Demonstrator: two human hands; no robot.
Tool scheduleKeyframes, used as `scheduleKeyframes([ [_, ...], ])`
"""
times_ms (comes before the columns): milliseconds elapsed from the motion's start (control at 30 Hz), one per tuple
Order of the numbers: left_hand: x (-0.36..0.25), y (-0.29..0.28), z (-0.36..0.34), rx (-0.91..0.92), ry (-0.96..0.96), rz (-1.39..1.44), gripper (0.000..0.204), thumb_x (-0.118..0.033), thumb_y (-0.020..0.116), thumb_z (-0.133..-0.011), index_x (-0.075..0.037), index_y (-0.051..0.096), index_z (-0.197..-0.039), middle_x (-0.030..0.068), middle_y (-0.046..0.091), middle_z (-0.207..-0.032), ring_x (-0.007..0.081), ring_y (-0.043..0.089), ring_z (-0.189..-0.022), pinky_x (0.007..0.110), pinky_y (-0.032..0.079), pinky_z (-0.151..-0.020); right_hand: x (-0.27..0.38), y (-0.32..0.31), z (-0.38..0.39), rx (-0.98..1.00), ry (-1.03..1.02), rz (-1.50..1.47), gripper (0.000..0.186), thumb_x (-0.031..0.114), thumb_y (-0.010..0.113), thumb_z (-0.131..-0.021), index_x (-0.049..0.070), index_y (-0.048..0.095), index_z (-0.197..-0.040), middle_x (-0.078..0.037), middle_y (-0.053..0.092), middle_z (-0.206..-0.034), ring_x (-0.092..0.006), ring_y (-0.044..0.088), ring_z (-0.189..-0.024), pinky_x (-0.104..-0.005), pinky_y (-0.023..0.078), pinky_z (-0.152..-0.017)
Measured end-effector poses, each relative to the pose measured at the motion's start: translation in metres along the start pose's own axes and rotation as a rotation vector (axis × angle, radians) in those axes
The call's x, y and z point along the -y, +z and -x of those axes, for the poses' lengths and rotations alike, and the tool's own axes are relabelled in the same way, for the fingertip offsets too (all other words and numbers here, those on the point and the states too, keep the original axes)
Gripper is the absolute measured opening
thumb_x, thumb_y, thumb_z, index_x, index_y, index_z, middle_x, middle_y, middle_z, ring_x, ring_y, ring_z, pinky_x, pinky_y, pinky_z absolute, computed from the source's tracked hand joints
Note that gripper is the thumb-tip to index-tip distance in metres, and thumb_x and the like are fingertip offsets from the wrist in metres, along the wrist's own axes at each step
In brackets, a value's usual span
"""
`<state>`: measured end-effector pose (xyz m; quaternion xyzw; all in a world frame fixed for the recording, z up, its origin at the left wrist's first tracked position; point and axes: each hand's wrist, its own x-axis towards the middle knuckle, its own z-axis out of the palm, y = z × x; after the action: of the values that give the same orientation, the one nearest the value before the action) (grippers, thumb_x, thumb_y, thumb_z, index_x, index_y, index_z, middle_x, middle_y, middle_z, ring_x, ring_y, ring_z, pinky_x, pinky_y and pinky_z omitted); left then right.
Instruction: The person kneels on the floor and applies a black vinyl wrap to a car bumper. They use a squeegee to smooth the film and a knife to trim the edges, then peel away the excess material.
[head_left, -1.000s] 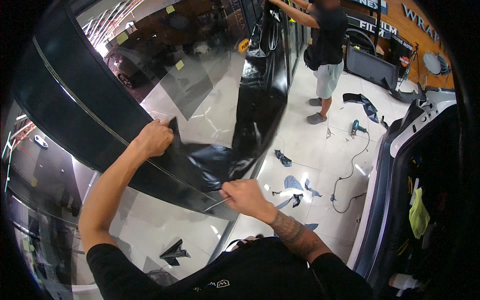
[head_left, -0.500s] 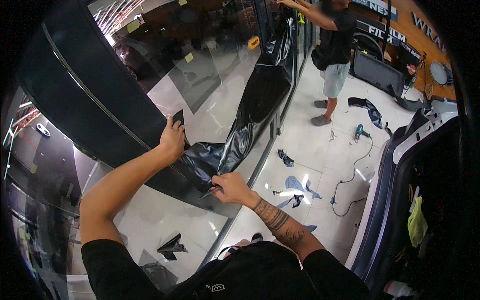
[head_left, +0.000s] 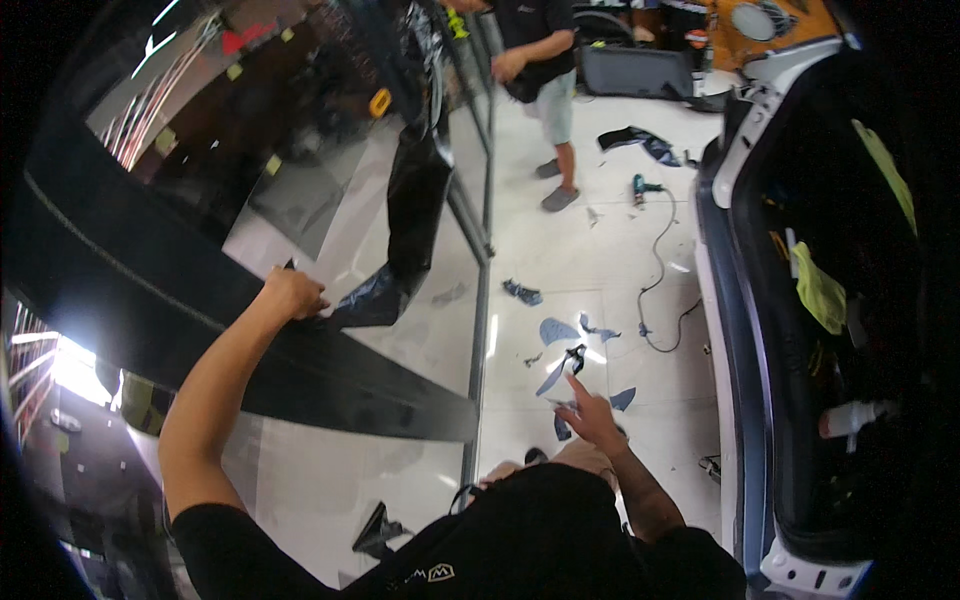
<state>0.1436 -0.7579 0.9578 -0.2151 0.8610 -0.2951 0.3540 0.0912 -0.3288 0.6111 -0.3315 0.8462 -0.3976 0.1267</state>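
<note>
My left hand (head_left: 294,293) is closed on the lower end of a long black plastic film (head_left: 415,200), beside a wide, dark, curved panel (head_left: 370,388). From there the film runs up and away along the glass, creased and glossy. My right hand (head_left: 595,416) is off the film, low over the floor. Its index finger points forward while the thumb and other fingers pinch a small, thin, pale object (head_left: 564,404), too blurred to identify.
Dark film scraps (head_left: 560,331) litter the white tiles. A teal heat gun or drill (head_left: 641,187) lies farther off with its cord trailing. Another person (head_left: 540,60) stands at the far side. To the right is an open car body (head_left: 765,330) holding a yellow-green cloth (head_left: 820,290).
My right hand has let go of the film and swung right over the floor. The film hangs straighter near my left hand. My view has turned right, and the other person's arm is lower.
</note>
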Motion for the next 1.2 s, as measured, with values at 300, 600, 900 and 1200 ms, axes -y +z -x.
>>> scheduleKeyframes([
  [300, 0.008, 0.029, -0.032, -0.134, -0.004, -0.206, 0.036, -0.044, 0.056, -0.087, -0.017, 0.069, -0.108, 0.0055, 0.067, -0.114, 0.0239, 0.061, -0.110, 0.044, 0.039, -0.094, -0.065, -0.021, 0.193, -0.297, 0.398, 0.134, 0.036, 0.037, 0.069, -0.081, 0.009, 0.068, -0.104, -0.014, 0.060, -0.062, -0.0311, 0.059, -0.062, -0.0423, 0.047, -0.059],
  [600, -0.028, -0.097, 0.047, -1.084, -0.053, 0.326, 0.035, -0.029, 0.053, -0.090, -0.008, 0.060, -0.118, 0.0216, 0.066, -0.100, 0.0394, 0.060, -0.098, 0.050, 0.049, -0.082, -0.035, -0.018, 0.296, -0.434, 0.555, -0.037, 0.024, 0.029, 0.066, -0.083, 0.006, 0.062, -0.090, -0.015, 0.056, -0.059, -0.0325, 0.057, -0.056, -0.0446, 0.043, -0.054],
  [900, -0.350, 0.106, -0.070, -0.581, 1.205, 0.280, 0.026, -0.017, 0.045, -0.095, -0.004, 0.065, -0.107, 0.0183, 0.065, -0.105, 0.0338, 0.062, -0.094, 0.043, 0.048, -0.083, 0.007, 0.009, 0.404, -0.559, 0.807, 0.043, 0.018, 0.021, 0.052, -0.084, 0.003, 0.052, -0.085, -0.023, 0.058, -0.070, -0.0441, 0.058, -0.069, -0.0527, 0.045, -0.062],
  [1200, -0.590, 0.125, 0.095, 0.125, 1.811, 0.024, 0.038, -0.028, 0.056, -0.091, -0.005, 0.058, -0.121, 0.0189, 0.066, -0.109, 0.0322, 0.064, -0.101, 0.039, 0.049, -0.087, 0.150, 0.125, 0.497, -1.126, 1.401, -0.146, 0.019, 0.014, 0.050, -0.085, 0.001, 0.060, -0.095, -0.025, 0.059, -0.073, -0.0442, 0.058, -0.075, -0.0485, 0.045, -0.066],
])
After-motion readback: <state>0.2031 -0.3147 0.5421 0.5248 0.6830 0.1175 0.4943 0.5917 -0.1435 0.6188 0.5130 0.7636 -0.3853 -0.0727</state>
